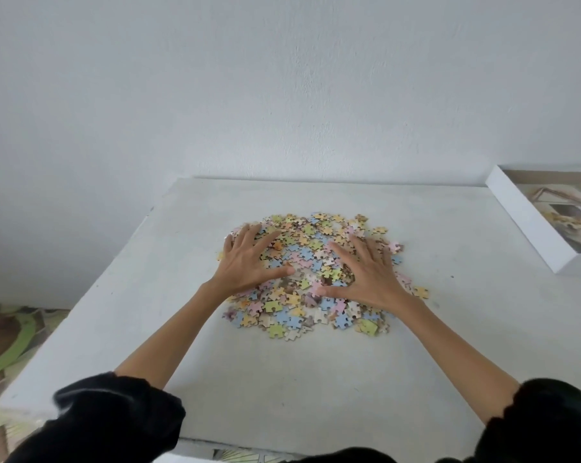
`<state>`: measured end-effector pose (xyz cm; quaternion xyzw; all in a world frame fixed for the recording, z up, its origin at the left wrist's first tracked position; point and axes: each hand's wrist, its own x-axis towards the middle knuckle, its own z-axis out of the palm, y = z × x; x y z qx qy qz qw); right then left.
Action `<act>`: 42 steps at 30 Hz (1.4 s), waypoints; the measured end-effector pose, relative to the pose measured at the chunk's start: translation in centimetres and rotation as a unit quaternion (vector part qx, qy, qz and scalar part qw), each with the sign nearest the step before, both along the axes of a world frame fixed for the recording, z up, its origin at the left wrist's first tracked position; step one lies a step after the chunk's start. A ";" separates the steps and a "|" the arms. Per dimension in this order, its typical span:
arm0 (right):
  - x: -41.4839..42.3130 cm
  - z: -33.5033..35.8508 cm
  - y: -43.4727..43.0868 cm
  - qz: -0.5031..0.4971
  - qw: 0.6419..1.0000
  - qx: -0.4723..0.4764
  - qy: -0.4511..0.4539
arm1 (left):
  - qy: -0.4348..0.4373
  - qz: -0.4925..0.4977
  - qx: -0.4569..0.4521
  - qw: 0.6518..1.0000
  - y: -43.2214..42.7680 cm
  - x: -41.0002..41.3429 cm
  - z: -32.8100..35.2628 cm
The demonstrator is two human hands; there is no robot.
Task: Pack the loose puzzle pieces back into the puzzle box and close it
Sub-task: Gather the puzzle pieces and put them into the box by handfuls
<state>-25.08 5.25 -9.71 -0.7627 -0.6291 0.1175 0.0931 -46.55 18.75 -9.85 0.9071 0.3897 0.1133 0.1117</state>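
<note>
Caller: Wall (282, 78) filled the whole top half, plain white, and beneath it ran the white table (282, 379), pushed right up against it.

Analyst: And black sleeves (115, 422) came in at the bottom corners, with bare forearms reaching out of them toward the middle of the table.

Caller: That middle was where the pile of puzzle pieces (309, 248) sat. It was a broad, loose, roughly round heap with pieces overlapping every which way, in pastel blues, pinks, yellows and greens with a few brownish ones mixed in.

Analyst: Well apart from it, over at the table's far right edge, lay the puzzle box (524, 225). It was white-sided, with a pale picture showing on its face, and partly cut off by the frame. Lid or tray, I couldn't tell.

Caller: Down to the hands! The left hand (249, 262) lay palm-down on the heap's left side, fingers spread wide and straight, thumb pointing in toward the centre.

Analyst: The right hand (369, 279) mirrored it on the right side, fingers fanned wide over the pieces and thumb stretched inward. Neither hand gripped anything, and a patch of pieces showed between the two thumbs.

Caller: Smallest of all were the loose ones at the fringe. A green piece (276, 330) lay flat at the near edge, and a yellow piece (421, 291) sat just off the right side.
</note>
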 end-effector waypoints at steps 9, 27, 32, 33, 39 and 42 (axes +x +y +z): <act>-0.3 0.3 -0.1 0.074 0.989 0.123 0.019 | -0.020 -0.060 0.071 0.995 -0.2 0.3 0.4; 0.4 1.2 1.0 0.041 0.956 0.178 0.231 | -0.207 -0.203 0.034 0.956 0.4 1.2 0.4; 0.3 2.5 1.3 0.028 0.947 0.197 0.253 | -0.290 -0.200 -0.007 0.936 0.5 1.3 0.4; 0.3 2.9 1.3 0.022 0.944 0.204 0.258 | -0.306 -0.203 -0.016 0.930 0.4 1.5 0.7; 1.8 5.1 1.3 0.017 0.928 0.251 0.274 | -0.352 -0.217 -0.041 0.909 0.5 3.2 3.4; 3.0 6.0 1.0 0.020 0.925 0.267 0.270 | -0.364 -0.211 -0.051 0.906 0.3 4.2 4.7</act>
